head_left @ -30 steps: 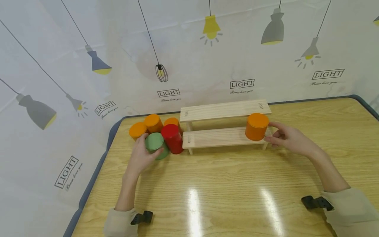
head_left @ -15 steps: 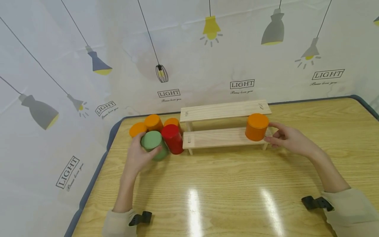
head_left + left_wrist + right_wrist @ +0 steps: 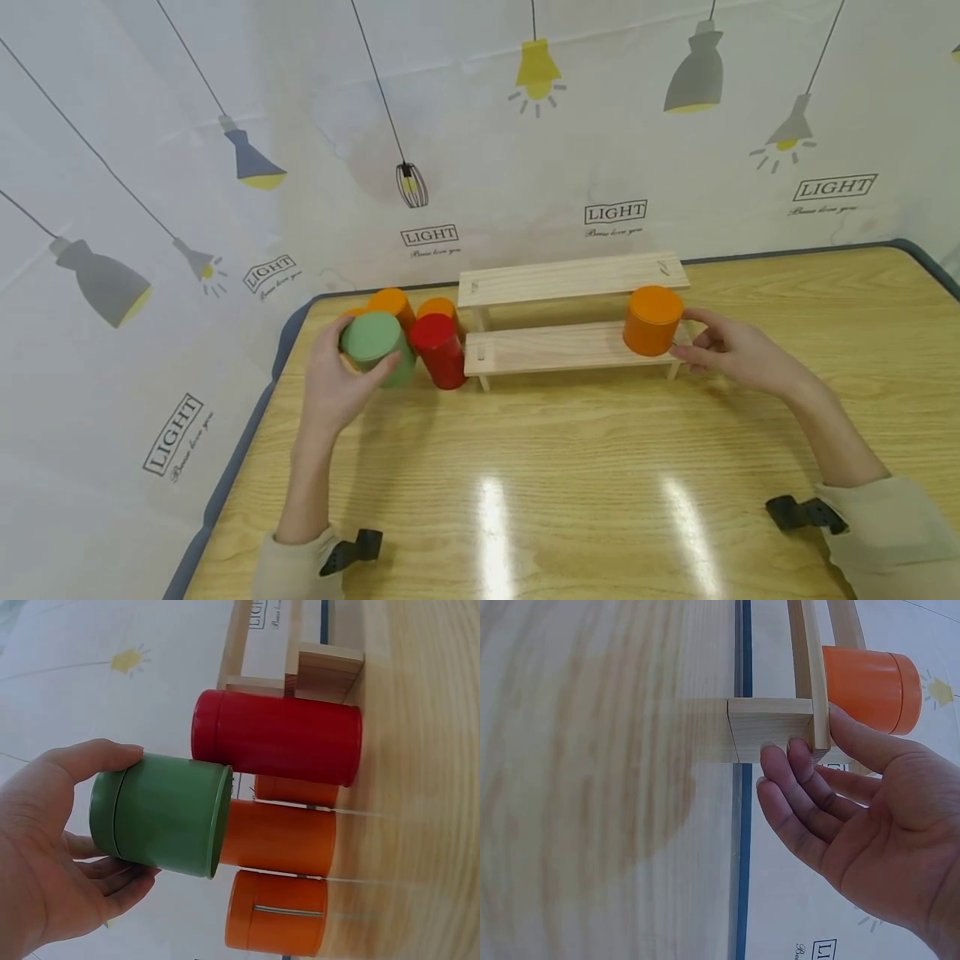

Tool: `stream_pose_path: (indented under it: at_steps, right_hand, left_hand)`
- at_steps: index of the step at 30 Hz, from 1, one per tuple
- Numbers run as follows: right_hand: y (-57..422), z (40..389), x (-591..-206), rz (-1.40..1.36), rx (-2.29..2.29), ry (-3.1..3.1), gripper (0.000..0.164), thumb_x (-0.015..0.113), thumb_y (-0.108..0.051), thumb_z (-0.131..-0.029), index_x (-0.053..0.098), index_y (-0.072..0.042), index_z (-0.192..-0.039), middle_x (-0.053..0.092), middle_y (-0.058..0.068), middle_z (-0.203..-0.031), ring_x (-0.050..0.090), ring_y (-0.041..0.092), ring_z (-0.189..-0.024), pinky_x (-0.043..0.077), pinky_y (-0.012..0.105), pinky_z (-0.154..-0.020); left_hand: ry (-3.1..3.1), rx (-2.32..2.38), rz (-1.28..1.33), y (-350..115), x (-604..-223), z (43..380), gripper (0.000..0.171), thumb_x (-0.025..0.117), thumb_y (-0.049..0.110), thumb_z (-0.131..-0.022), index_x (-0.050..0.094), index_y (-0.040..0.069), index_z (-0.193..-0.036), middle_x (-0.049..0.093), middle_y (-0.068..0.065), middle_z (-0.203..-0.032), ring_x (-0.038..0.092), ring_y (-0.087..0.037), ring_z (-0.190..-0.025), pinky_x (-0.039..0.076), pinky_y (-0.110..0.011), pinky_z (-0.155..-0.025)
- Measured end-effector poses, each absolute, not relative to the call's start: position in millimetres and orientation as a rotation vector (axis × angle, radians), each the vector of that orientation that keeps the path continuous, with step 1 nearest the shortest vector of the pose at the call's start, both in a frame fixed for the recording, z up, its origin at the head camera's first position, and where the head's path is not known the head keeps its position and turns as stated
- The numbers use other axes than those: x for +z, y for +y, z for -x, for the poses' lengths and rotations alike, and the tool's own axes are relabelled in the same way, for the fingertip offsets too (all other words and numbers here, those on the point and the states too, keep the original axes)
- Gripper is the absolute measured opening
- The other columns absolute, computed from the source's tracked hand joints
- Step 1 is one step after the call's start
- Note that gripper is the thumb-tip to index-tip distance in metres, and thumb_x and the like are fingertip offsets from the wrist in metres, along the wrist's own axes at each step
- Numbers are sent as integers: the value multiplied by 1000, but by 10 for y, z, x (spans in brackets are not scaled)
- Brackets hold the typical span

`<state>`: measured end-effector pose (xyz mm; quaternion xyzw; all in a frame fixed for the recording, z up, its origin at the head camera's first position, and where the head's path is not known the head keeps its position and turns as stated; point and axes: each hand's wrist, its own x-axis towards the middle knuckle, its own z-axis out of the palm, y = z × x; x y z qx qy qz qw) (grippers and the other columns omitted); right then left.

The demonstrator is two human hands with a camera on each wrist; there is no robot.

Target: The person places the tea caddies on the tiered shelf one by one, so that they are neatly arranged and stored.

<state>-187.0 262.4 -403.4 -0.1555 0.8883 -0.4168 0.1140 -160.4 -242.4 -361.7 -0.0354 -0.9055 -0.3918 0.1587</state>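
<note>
My left hand (image 3: 333, 387) holds a green canister (image 3: 169, 814) with the thumb on one side and fingers on the other. The canister is raised clear of the table and tilted. Close by stands a taller red canister (image 3: 438, 354), with several orange canisters (image 3: 277, 911) behind, partly hidden. At the right end of a two-tier wooden shelf (image 3: 547, 348), my right hand (image 3: 723, 350) grips the lower board, thumb at its front edge and index finger reaching behind. The other fingers curl beside the shelf's leg (image 3: 769, 727). An orange canister (image 3: 651, 321) sits on that board, right by the fingers.
The upper board (image 3: 570, 281) of the shelf stands behind the lower one. A patterned wall covering (image 3: 510, 150) rises along the back and left of the wooden table (image 3: 585, 483), whose edge has a dark blue band (image 3: 247, 417).
My left hand has lifted the green canister off the table and moved it left, away from the red canister. The right hand has stayed at the shelf's end.
</note>
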Motion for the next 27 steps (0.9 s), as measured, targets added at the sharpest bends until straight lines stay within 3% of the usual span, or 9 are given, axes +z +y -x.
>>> stream_pose_path:
  at_steps: [11, 27]
  right_hand:
    - [2635, 1880, -4061, 470, -1218, 2616, 71, 64, -26, -101, 29, 9, -152, 68, 11, -94, 67, 25, -82, 56, 35, -69]
    - [2644, 1891, -4079, 465, -1221, 2611, 70, 64, -25, -101, 29, 7, -152, 68, 11, -93, 67, 25, -81, 56, 35, -70]
  left_hand:
    - [-2362, -1093, 220, -2336, -3429, 1595, 71, 88, 11, -75, 51, -7, -133, 58, -21, -126, 55, -33, -111, 45, -47, -95]
    - [-2348, -1170, 309, -1981, -3376, 1635, 76, 90, 14, -75, 51, -5, -137, 56, -20, -127, 55, -30, -114, 47, -46, -98]
